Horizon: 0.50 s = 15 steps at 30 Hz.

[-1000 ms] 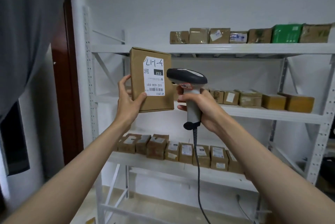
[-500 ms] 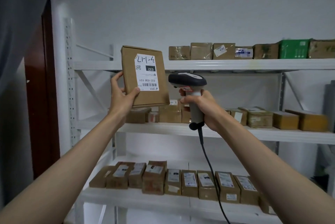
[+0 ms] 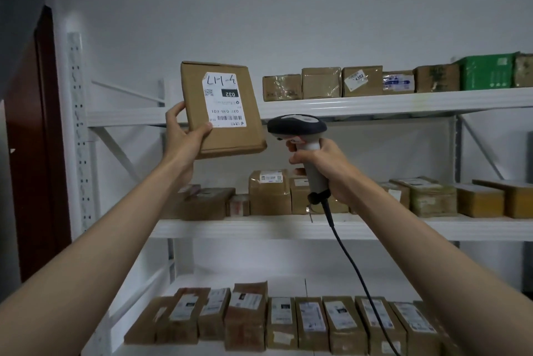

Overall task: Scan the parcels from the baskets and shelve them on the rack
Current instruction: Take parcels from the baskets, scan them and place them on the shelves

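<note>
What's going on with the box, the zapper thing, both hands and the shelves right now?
Parcel: held up in the air, tilted, label facing the camera upside down.
Scanner: held upright beside the parcel, cord hanging down.
Left hand: grips the parcel's lower left edge.
Right hand: grips the scanner's handle.
Rack: three shelves holding rows of boxes.

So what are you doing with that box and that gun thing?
A person is shelving parcels. The left hand holds a flat cardboard parcel up by the left end of the top shelf, its label upside down and facing us. The right hand grips a corded barcode scanner just right of the parcel. Other parcels already sit in rows on all three shelves.
</note>
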Each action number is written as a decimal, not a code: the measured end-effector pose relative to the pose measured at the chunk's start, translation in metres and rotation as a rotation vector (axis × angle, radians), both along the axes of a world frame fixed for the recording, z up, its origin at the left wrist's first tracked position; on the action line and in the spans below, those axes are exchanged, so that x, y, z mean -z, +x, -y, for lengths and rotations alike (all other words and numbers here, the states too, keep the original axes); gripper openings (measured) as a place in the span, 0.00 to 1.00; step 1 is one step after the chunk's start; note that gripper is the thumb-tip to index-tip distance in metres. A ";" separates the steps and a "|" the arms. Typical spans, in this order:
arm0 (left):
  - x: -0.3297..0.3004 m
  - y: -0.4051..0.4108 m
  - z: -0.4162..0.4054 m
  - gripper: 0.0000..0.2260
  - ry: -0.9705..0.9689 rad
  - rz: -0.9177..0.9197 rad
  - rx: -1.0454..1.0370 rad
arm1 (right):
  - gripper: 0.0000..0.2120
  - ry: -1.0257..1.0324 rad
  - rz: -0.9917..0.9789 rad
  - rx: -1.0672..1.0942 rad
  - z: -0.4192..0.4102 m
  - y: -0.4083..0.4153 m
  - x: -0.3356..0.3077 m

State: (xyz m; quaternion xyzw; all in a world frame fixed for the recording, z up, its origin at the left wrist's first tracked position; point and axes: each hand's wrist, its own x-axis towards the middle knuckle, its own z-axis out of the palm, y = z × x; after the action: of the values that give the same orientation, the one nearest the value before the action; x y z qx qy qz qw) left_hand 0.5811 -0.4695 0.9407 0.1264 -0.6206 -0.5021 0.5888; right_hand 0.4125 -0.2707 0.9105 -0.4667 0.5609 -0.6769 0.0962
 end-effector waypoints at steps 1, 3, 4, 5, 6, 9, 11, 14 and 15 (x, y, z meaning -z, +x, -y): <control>-0.007 -0.006 0.005 0.28 0.015 -0.015 0.017 | 0.11 0.012 -0.015 -0.002 0.004 -0.005 -0.001; -0.021 -0.019 0.013 0.27 0.041 -0.035 0.029 | 0.12 0.038 -0.048 -0.002 0.012 -0.016 -0.003; -0.027 -0.026 0.017 0.27 0.058 -0.041 0.033 | 0.12 0.048 -0.058 -0.006 0.016 -0.021 -0.004; -0.033 -0.034 0.021 0.27 0.078 -0.045 0.037 | 0.13 0.052 -0.062 -0.013 0.021 -0.027 -0.005; -0.040 -0.042 0.026 0.27 0.098 -0.049 0.043 | 0.13 0.053 -0.065 -0.020 0.025 -0.033 -0.005; -0.062 -0.062 0.043 0.26 0.153 -0.059 0.071 | 0.12 0.069 -0.075 -0.021 0.036 -0.050 -0.005; -0.079 -0.072 0.057 0.24 0.193 -0.049 0.081 | 0.12 0.073 -0.074 -0.023 0.043 -0.062 -0.006; -0.104 -0.088 0.074 0.17 0.243 0.010 0.051 | 0.12 0.071 -0.058 -0.037 0.050 -0.078 -0.006; -0.110 -0.093 0.079 0.15 0.256 0.024 0.047 | 0.12 0.075 -0.057 -0.033 0.052 -0.083 -0.006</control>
State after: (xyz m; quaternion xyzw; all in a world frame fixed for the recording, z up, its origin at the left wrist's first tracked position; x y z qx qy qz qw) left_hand 0.4884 -0.5484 1.0512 0.1920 -0.5615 -0.5891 0.5485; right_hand 0.3295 -0.3230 0.9166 -0.4910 0.5806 -0.6403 0.1090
